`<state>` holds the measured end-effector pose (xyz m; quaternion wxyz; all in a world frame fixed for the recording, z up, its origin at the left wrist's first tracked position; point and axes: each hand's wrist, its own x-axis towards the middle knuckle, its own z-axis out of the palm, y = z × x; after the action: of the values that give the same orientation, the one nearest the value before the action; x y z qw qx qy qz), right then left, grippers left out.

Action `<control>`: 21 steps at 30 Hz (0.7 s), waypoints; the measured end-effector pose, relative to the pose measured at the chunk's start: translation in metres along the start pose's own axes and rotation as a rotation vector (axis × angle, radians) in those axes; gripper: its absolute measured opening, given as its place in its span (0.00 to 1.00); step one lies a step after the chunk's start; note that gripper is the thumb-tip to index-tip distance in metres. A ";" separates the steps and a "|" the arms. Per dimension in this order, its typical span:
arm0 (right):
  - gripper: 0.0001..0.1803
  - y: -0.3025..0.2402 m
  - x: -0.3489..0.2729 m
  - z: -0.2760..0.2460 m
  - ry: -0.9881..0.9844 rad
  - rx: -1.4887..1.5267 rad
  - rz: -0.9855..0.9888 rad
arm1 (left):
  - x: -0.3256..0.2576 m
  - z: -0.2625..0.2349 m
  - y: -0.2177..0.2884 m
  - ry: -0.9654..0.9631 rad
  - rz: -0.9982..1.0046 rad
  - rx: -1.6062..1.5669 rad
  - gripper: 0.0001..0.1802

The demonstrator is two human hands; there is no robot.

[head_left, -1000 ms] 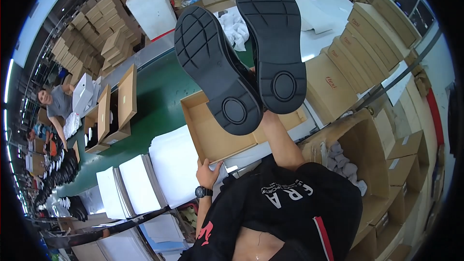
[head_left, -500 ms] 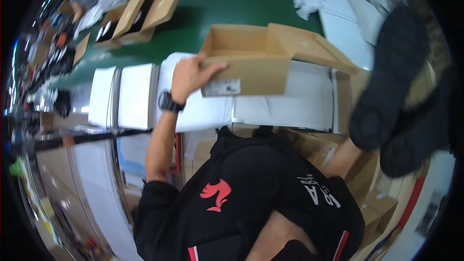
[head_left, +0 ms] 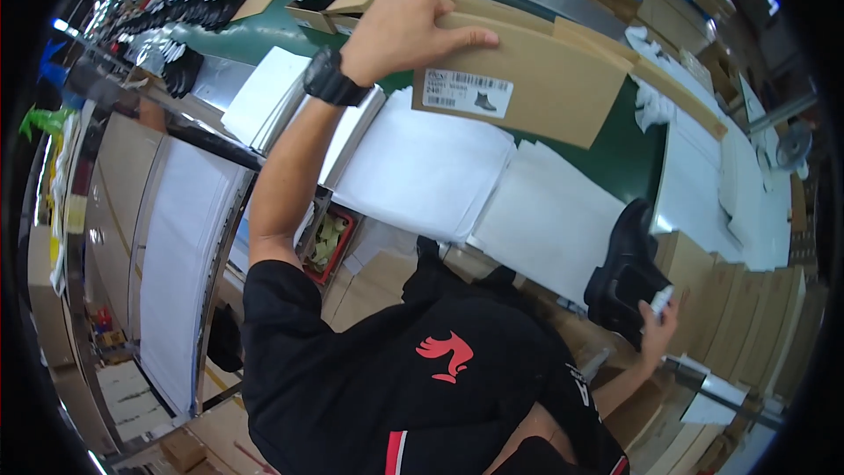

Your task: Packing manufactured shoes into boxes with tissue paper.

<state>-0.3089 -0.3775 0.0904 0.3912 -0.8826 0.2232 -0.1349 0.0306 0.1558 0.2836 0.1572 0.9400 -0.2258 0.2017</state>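
Note:
My left hand (head_left: 404,35) grips the near left rim of an open brown cardboard shoebox (head_left: 549,92), thumb on the outer face and fingers over the edge. A white label (head_left: 466,92) with a boot picture is on the box's near face; its lid (head_left: 681,92) hangs open to the right. The inside of the box is mostly hidden. At the right, my right hand (head_left: 658,327) is closed on the top of a black ankle boot (head_left: 622,277), by a white tab. The boot is held near the right end of the paper stacks; whether a second boot is behind it I cannot tell.
Stacks of white paper (head_left: 422,167) lie along the near side of the green belt (head_left: 633,141). Beyond stands another open box (head_left: 321,13) with dark contents. Cardboard boxes (head_left: 747,317) stand in a row at the right. Several black boots (head_left: 189,13) are at the far left.
The view has turned. My left hand has stayed on the shoebox, which now sits farther up and tilted. The black footwear at the right, seen soles-first before, is now turned side-on and lower.

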 end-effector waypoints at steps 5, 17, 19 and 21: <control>0.39 0.015 0.023 0.102 -0.002 -0.737 0.011 | -0.066 0.011 -0.023 -0.039 -0.028 -0.082 0.38; 0.15 0.103 0.044 0.010 0.258 -0.302 -0.074 | -0.332 0.248 -0.047 0.013 -0.137 -0.351 0.30; 0.14 0.039 0.018 0.024 0.413 -0.312 -0.157 | -0.341 0.247 -0.041 -0.019 -0.206 -0.398 0.29; 0.12 -0.016 -0.002 0.046 0.518 -0.290 -0.317 | -0.358 0.227 -0.014 -0.035 -0.313 -0.469 0.29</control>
<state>-0.2870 -0.3383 0.0719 0.1658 -0.8891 0.1920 -0.3809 -0.1843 0.2092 -0.0778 0.3958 0.9047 -0.1210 0.1009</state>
